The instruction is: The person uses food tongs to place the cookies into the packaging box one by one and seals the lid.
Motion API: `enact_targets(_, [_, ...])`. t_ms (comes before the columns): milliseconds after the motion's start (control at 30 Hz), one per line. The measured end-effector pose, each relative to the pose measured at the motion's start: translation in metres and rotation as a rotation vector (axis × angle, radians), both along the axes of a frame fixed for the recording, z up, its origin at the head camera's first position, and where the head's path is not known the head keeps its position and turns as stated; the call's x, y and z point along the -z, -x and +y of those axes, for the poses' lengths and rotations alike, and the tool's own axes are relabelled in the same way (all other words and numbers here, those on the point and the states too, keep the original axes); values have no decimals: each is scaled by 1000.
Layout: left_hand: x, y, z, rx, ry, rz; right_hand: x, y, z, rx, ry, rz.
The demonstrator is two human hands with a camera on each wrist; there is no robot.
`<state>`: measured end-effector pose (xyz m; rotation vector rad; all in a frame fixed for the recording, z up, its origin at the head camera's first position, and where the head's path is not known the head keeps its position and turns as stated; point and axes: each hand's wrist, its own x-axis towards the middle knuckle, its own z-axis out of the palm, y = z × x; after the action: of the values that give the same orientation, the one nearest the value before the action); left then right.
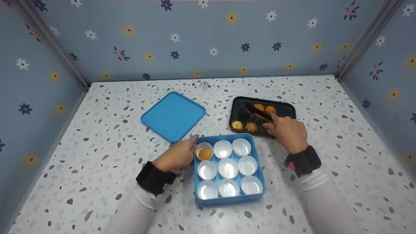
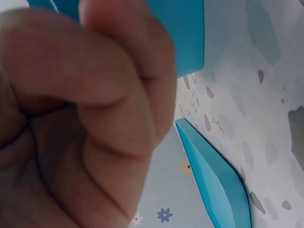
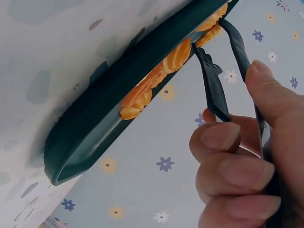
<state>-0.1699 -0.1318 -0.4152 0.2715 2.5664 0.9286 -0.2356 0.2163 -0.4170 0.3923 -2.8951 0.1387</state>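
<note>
My right hand [image 1: 288,131] grips black tongs [image 3: 213,83], thumb on one arm and curled fingers round the other. Their tips reach the swirled cookies [image 3: 178,56] in a black tray [image 1: 287,110], with one cookie close by the tips. In the head view the tongs partly cover the cookies. My left hand [image 1: 177,154] holds the upper left corner of a blue box [image 1: 199,198], its fingers curled in the left wrist view. White paper cups [image 1: 228,168] fill the box in rows. One golden cookie [image 1: 204,153] sits in the upper left cup.
A blue lid [image 1: 174,116] lies on the speckled table [image 1: 107,136], up and left of the box, its near corner close to my left hand. Flowered panels [image 1: 208,39] enclose the table at the back and both sides.
</note>
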Motion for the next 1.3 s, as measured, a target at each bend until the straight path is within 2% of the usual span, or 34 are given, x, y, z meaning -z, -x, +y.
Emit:
enact_targets(367, [2, 0, -2, 12, -7, 7, -16, -4, -1, 19, -25, -112])
enact_targets(433, [2, 0, -2, 14, -8, 10, -21, -7, -2, 11, -19, -107])
enact_targets(600, [3, 0, -3, 10, -5, 8, -30, -17, -5, -58, 26, -12])
enact_targets(700, [2, 0, -3, -2, -10, -7, -39, -27, -7, -97, 47, 19])
enact_targets(867, [1, -1, -1, -12, -25, -27, -54, -48, -11, -118, 64, -10])
enact_targets(967, [0, -1, 0, -7, -24, -30, -59, -63, -12, -145, 60, -13])
enact_targets(1167, [-3, -1, 1, -6, -20, -22, -51, -91, -14, -256, -19, 48])
enact_targets(1300, [-2, -2, 0, -14, -25, -34, -39, -101, -15, -311, -95, 89])
